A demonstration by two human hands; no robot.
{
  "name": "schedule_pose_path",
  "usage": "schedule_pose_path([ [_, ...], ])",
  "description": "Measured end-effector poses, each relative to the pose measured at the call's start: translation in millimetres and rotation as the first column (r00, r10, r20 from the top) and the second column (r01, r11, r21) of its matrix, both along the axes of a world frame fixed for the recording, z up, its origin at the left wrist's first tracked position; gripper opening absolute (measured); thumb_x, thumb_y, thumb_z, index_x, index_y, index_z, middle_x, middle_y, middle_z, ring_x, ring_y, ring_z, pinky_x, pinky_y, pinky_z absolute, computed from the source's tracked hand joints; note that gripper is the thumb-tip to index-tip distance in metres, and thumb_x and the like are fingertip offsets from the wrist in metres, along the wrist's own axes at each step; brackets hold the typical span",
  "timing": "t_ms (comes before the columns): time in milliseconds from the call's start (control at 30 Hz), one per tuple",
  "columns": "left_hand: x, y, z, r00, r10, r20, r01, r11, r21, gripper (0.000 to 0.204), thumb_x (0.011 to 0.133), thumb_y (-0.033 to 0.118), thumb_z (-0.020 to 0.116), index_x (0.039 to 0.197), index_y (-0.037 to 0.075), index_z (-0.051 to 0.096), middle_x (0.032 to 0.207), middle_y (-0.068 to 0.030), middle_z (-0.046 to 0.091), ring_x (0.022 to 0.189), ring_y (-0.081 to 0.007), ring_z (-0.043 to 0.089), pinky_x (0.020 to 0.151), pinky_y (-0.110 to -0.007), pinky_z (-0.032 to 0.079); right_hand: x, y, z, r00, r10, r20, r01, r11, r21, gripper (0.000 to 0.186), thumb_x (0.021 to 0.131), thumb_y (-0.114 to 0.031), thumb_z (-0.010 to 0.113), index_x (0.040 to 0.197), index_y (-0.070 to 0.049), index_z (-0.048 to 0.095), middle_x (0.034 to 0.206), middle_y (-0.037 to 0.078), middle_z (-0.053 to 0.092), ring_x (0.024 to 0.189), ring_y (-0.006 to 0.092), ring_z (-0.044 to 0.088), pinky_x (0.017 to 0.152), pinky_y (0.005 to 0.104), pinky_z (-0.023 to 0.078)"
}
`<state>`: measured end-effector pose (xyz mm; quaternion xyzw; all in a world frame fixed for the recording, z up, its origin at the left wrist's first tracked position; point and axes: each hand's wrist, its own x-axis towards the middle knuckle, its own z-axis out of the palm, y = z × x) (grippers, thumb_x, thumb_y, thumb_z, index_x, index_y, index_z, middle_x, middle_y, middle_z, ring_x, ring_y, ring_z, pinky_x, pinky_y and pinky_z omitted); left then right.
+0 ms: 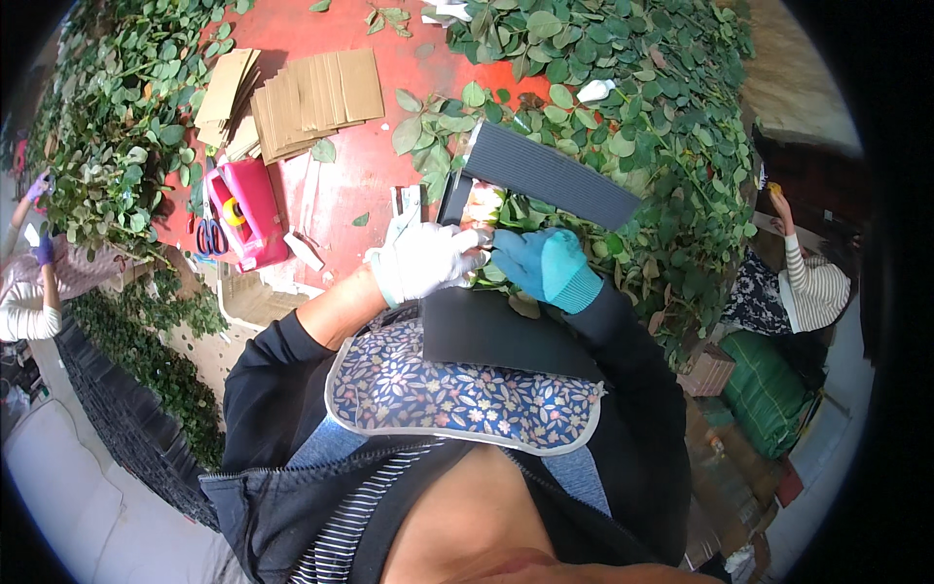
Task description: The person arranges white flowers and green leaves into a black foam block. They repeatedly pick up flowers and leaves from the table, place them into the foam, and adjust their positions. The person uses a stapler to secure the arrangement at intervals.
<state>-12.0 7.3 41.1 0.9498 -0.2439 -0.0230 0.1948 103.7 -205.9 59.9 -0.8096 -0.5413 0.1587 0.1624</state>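
My left hand (426,261), in a white glove, and my right hand (545,265), in a blue-teal glove, meet at the fingertips in front of me. Both are closed, and what they pinch is hidden between them. Just beyond the fingertips lie pink and cream rose blooms (484,202), with green leaves beside them. A black corrugated sheet (555,173) lies past the blooms; a smooth black flap (501,336) extends toward my apron. Beside my left hand is a metal plier-like tool (405,206); whether the hand touches it, I cannot tell.
Stacked brown cardboard pieces (316,102), a pink tape dispenser (248,216) and dark-handled scissors (210,234) lie on the red table (350,175). Leafy stems (632,127) heap up at right and far left (117,146). Other people work on both sides.
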Motion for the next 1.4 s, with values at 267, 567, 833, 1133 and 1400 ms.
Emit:
schedule_pose_path([
  [267, 4, -1, 11, 0.983, 0.019, -0.185, -0.013, 0.999, 0.032, 0.034, 0.087, 0.032, 0.063, 0.120, 0.024, 0.065, 0.130, 0.0011, 0.057, 0.092, -0.0165, 0.066, 0.078, -0.041, 0.050, 14, -3, -10, 0.982, -0.166, 0.091, 0.167, 0.986, -0.009, 0.027, 0.089, -0.020, 0.063, 0.113, -0.008, 0.062, 0.064, 0.011, 0.063, 0.057, 0.0300, 0.063, 0.054, 0.0438, 0.049],
  [567, 4, 0, -3, 0.985, 0.009, -0.175, -0.030, 0.992, -0.120, 0.039, 0.084, 0.033, 0.067, 0.123, 0.027, 0.064, 0.129, 0.0019, 0.057, 0.092, -0.0200, 0.067, 0.083, -0.043, 0.046, 16, -3, -14, 0.977, -0.174, 0.123, 0.156, 0.977, 0.146, 0.045, 0.088, -0.030, 0.066, 0.124, -0.005, 0.058, 0.069, 0.011, 0.067, 0.060, 0.0301, 0.065, 0.058, 0.0431, 0.050],
  [833, 9, 3, -8, 0.981, -0.056, -0.187, 0.027, 0.988, -0.154, 0.043, 0.085, 0.023, 0.069, 0.126, 0.017, 0.062, 0.128, -0.0075, 0.057, 0.092, -0.0294, 0.066, 0.077, -0.040, 0.054, 13, -36, 135, 0.813, 0.240, -0.531, -0.308, 0.951, -0.041, 0.039, 0.078, -0.030, 0.075, 0.109, -0.009, 0.066, 0.097, 0.013, 0.068, 0.088, 0.0301, 0.068, 0.076, 0.0411, 0.054],
  [1133, -3, 27, 60, 0.977, 0.197, -0.086, -0.208, 0.767, -0.607, 0.013, 0.085, 0.002, 0.065, 0.099, 0.001, 0.063, 0.103, -0.0160, 0.065, 0.094, -0.0296, 0.064, 0.080, -0.036, 0.053, 30, -21, 57, 0.862, -0.199, 0.467, 0.285, 0.951, -0.120, 0.008, 0.086, -0.019, 0.059, 0.090, -0.012, 0.060, 0.077, 0.005, 0.063, 0.072, 0.0224, 0.066, 0.059, 0.0393, 0.051],
  [1400, 32, 1, -19, 0.963, -0.269, -0.002, 0.261, 0.936, -0.238, 0.033, 0.088, 0.029, 0.064, 0.112, 0.007, 0.067, 0.120, -0.0078, 0.065, 0.114, -0.0292, 0.059, 0.096, -0.040, 0.049, 12, -6, 73, 0.905, -0.225, 0.362, 0.179, 0.971, 0.157, 0.022, 0.084, -0.019, 0.067, 0.102, -0.009, 0.062, 0.086, 0.007, 0.066, 0.078, 0.0271, 0.067, 0.065, 0.0395, 0.054],
])
